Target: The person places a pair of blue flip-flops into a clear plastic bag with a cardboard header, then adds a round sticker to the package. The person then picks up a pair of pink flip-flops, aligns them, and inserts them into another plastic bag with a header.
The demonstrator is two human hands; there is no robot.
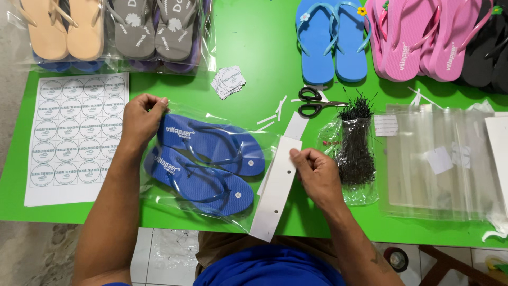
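A pair of dark blue flip-flops (211, 159) lies inside a clear plastic bag (159, 197) in the middle of the green table (259, 47). My left hand (140, 119) pinches the bag's closed end by the heels. My right hand (317, 172) presses on a long white card strip (275, 190) with punched holes, folded over the bag's open end by the toes.
A sheet of round stickers (74, 135) lies at the left, loose stickers (228, 81) and black scissors (315, 102) further back. A bag of thin black tag pins (353, 145) and a stack of clear bags (439, 164) sit at the right. Bagged and loose flip-flops (330, 42) line the far edge.
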